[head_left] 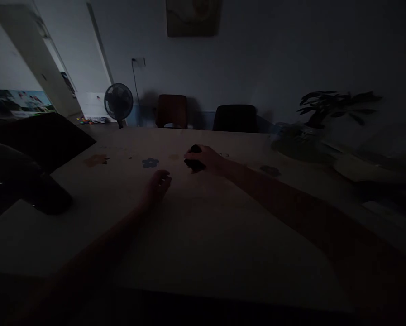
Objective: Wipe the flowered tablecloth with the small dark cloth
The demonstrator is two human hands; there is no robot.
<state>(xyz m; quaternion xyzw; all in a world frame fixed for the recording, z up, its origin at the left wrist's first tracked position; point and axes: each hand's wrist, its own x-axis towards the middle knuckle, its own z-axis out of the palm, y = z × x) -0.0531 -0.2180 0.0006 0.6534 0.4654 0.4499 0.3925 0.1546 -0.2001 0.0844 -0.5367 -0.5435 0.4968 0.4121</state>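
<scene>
The room is dim, so fine detail is lost. My right hand (211, 159) reaches to the middle of the table, its fingers closed around a small black object (195, 162) of a kind I cannot make out. The hand hides part of that object. Left of it and closer to me, my left hand (158, 183) is held at the cloth with fingers loosely curved. A gap shows between thumb and fingers, and nothing is visible in it. Under both hands is a pale tablecloth (203, 226) printed with flowers, including a blue one (150, 162).
A dark bulky thing (50, 194) occupies the table's left side. On the right stand a leafy plant (320, 111) and a pale bowl-like thing (345, 170). Beyond the far edge are a brown chair (171, 110), a black chair (235, 117) and a fan (118, 101).
</scene>
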